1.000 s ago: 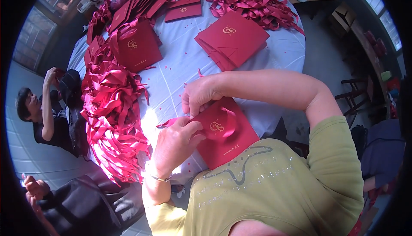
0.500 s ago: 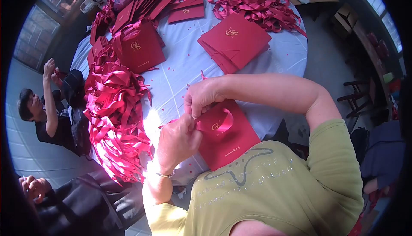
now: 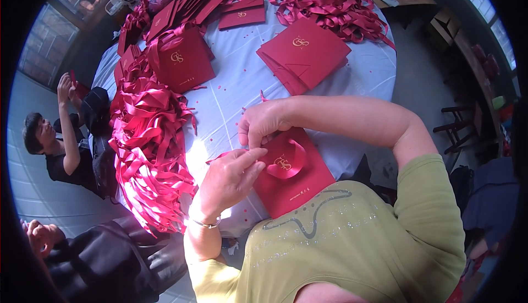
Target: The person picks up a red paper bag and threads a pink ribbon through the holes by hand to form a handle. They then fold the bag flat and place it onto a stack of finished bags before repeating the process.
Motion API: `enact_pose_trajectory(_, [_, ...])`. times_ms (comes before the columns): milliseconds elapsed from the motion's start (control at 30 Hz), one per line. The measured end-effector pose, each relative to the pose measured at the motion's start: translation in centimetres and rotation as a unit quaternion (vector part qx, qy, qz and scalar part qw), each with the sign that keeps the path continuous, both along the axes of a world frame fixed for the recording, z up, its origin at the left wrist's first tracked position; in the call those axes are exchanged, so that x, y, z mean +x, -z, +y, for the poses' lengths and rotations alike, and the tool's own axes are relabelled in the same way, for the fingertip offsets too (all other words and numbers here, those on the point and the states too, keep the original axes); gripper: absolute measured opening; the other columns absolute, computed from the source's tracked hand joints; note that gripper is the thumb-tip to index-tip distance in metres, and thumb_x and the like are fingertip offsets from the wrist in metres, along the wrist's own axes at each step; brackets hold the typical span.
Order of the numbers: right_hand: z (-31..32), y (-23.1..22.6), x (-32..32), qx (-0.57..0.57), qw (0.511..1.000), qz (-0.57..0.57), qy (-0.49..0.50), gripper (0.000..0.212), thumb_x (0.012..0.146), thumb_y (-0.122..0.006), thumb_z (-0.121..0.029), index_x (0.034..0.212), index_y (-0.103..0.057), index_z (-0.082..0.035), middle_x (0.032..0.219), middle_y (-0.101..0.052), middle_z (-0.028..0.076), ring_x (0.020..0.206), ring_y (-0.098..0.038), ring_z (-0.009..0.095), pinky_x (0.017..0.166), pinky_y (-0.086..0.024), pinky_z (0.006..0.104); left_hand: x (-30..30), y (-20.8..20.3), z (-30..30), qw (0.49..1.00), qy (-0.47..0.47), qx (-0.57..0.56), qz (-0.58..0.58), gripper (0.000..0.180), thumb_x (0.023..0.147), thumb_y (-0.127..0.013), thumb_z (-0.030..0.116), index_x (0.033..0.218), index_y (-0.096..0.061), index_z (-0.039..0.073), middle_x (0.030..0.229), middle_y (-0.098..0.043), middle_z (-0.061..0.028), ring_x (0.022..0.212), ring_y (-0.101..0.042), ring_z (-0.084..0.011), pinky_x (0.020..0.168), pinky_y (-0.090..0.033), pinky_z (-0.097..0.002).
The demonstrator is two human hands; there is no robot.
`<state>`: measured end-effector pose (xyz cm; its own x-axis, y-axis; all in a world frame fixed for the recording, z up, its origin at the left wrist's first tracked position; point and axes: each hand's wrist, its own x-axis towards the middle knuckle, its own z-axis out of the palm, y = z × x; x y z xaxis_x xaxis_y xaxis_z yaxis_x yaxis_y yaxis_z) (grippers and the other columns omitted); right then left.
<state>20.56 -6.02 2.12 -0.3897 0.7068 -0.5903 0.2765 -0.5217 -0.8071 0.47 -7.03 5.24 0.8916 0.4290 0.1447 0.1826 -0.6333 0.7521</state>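
Observation:
A red paper gift bag (image 3: 294,190) with a gold emblem lies tilted close to my chest. Its pink-red ribbon handle (image 3: 298,162) loops over the front. At the bag's upper edge my right hand (image 3: 267,120) is closed, its curled fingers gripping there. My left hand (image 3: 230,177) lies beside that edge, thumb and fingertips drawn close together; what they pinch is too small to make out. One ribbon end pokes out past the left hand and another above the right wrist.
A heap of red ribbons (image 3: 148,149) covers the table's left side; another ribbon pile (image 3: 335,8) lies far right. Flat red bags (image 3: 302,50) are stacked ahead, with more bags (image 3: 187,63) at the left. A person (image 3: 60,143) sits at left; another person's dark clothing (image 3: 104,259) is nearer.
My left hand's fingers have straightened and shifted slightly right over the bag's edge. The ribbon loop hangs a little lower and farther right. My right hand stays at the edge.

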Motion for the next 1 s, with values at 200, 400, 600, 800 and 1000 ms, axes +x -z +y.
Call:
enact_pose_trajectory(200, [0.0,-0.2,-0.1,0.000,1.000,-0.006,0.005,0.031,0.066,-0.075,0.004,0.093,-0.062,-0.002,0.074,-0.060,0.004,0.061,-0.056,0.011,0.050,-0.044,0.0245,-0.1,-0.3,-1.5,0.987,-0.035,0.124,0.101,0.032,0.082,-0.075,0.016,0.114,-0.069,0.010,0.093,-0.067,-0.0130,0.076,-0.068,-0.0267,0.067,-0.054,-0.0342])
enact_pose_trajectory(400, [-0.1,-0.4,-0.2,0.004,1.000,-0.018,-0.002,0.031,0.067,-0.074,0.003,0.095,-0.062,-0.003,0.074,-0.060,0.004,0.060,-0.055,0.011,0.051,-0.043,0.0246,-0.7,0.2,-0.9,0.986,-0.010,0.114,0.118,0.033,0.077,-0.078,0.016,0.110,-0.071,0.013,0.099,-0.066,-0.0115,0.080,-0.068,-0.0282,0.070,-0.054,-0.0342])
enact_pose_trajectory(600, [0.0,0.1,-0.2,0.010,1.000,-0.018,0.003,0.030,0.067,-0.074,0.003,0.095,-0.062,-0.003,0.075,-0.060,0.003,0.061,-0.055,0.010,0.052,-0.043,0.0240,-1.0,0.0,-0.2,0.989,0.019,0.044,0.140,0.036,0.072,-0.082,0.014,0.107,-0.072,0.012,0.107,-0.063,-0.0113,0.088,-0.067,-0.0253,0.074,-0.054,-0.0350])
enact_pose_trajectory(800, [0.0,0.0,0.0,0.005,1.000,-0.015,0.005,0.029,0.068,-0.073,0.003,0.094,-0.063,-0.003,0.075,-0.060,0.003,0.061,-0.055,0.011,0.052,-0.043,0.0240,-0.7,-0.6,-0.6,0.986,0.030,0.076,0.148,0.038,0.067,-0.086,0.019,0.100,-0.071,0.009,0.105,-0.063,-0.0110,0.084,-0.068,-0.0239,0.071,-0.055,-0.0328])
enact_pose_trajectory(1000, [-0.2,-0.3,0.0,0.010,1.000,-0.017,0.012,0.028,0.067,-0.073,0.003,0.092,-0.064,-0.004,0.075,-0.061,0.003,0.062,-0.055,0.011,0.052,-0.043,0.0240,-0.6,0.3,-1.5,0.984,-0.008,0.139,0.115,0.031,0.068,-0.084,0.013,0.095,-0.069,0.008,0.099,-0.064,-0.0093,0.074,-0.068,-0.0261,0.065,-0.055,-0.0327])
